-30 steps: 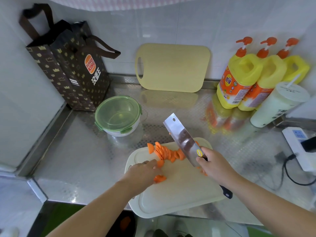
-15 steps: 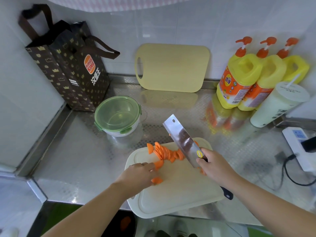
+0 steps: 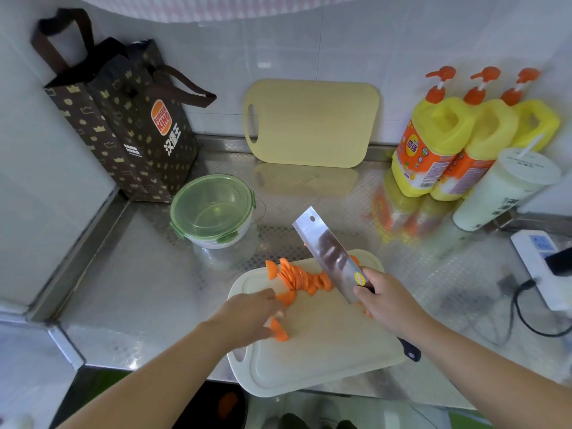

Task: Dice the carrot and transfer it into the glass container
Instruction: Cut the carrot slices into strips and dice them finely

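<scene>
I'm looking down at a steel counter [image 3: 139, 289] set against a white tiled wall. The carrot slices [image 3: 297, 278] lie in a leaning row across the far part of a white cutting board [image 3: 325, 345], with a few loose pieces nearer its left side. The knife [image 3: 328, 252], a broad cleaver, stands tilted just beside the right end of the row, its blade pointing away from me. The glass container [image 3: 212, 209] sits on the counter beyond the board's left corner, apart from it, with its green lid on.

Behind it a dark paper bag [image 3: 130, 128] stands in the corner. A yellow cutting board [image 3: 312, 122] leans on the wall. To the right stand three yellow pump bottles [image 3: 433, 140], a lidded cup [image 3: 507, 187] with a straw, and a power strip [image 3: 541, 264].

My right hand [image 3: 387, 305] is wrapped firmly round the knife's handle, just behind the blade. My left hand [image 3: 250, 314] reaches palm down over the loose pieces, fingertips on them; it is blurred, so I cannot tell whether it pinches any.
</scene>
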Tool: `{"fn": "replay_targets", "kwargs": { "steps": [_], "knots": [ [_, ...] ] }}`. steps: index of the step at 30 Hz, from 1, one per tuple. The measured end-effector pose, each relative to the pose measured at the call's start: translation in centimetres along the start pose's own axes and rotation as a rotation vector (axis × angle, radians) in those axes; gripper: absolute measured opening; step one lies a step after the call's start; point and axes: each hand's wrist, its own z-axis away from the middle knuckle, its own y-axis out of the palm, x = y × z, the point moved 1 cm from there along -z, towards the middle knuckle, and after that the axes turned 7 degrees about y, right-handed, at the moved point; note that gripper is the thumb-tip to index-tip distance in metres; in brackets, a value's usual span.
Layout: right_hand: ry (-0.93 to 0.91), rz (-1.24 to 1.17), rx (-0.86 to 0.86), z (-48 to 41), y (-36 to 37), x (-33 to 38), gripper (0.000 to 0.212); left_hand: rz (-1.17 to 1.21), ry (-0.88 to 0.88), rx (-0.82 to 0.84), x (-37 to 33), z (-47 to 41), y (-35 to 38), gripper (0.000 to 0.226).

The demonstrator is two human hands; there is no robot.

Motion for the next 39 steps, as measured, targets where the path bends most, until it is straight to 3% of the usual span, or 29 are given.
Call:
{"fn": "replay_targets", "kwargs": {
  "steps": [4,10,16,18,20,22,24,29,39],
  "knots": [
    [0.011,-0.034,0.004,0.0,-0.2,0.0,0.014,0.237,-0.226,-0.257,0.4,-0.7,-1.1,0.035],
    [0.008,-0.046,0.005,0.4,-0.4,0.2,0.015,0.072,-0.301,-0.214,-1.5,-3.0,-0.6,0.039],
    [0.014,-0.065,0.007,0.6,-0.5,0.0,0.013,0.090,-0.266,-0.220,-1.1,-2.8,-0.3,0.028],
    [0.010,-0.072,0.006,0.7,-0.6,0.0,0.014,0.186,-0.225,-0.229,-0.4,-2.4,-0.5,0.003],
    [0.006,-0.077,0.012,0.8,-0.6,0.1,0.014,0.241,-0.144,-0.245,0.4,-1.9,-0.7,0.024],
    [0.000,-0.067,0.012,0.8,-0.6,0.2,0.014,0.220,-0.082,-0.242,0.9,-0.9,-1.3,0.015],
    [-0.003,-0.059,0.012,0.8,-0.6,0.2,0.014,0.153,-0.014,-0.205,0.8,0.0,-1.6,0.025],
    [0.004,-0.041,0.012,0.8,-0.3,0.6,0.019,-0.063,0.135,0.024,-0.7,0.7,-0.7,0.031],
    [0.012,-0.010,0.008,0.9,-0.4,0.5,0.015,-0.185,0.119,0.100,-1.2,0.4,0.2,0.040]
  ]
}}
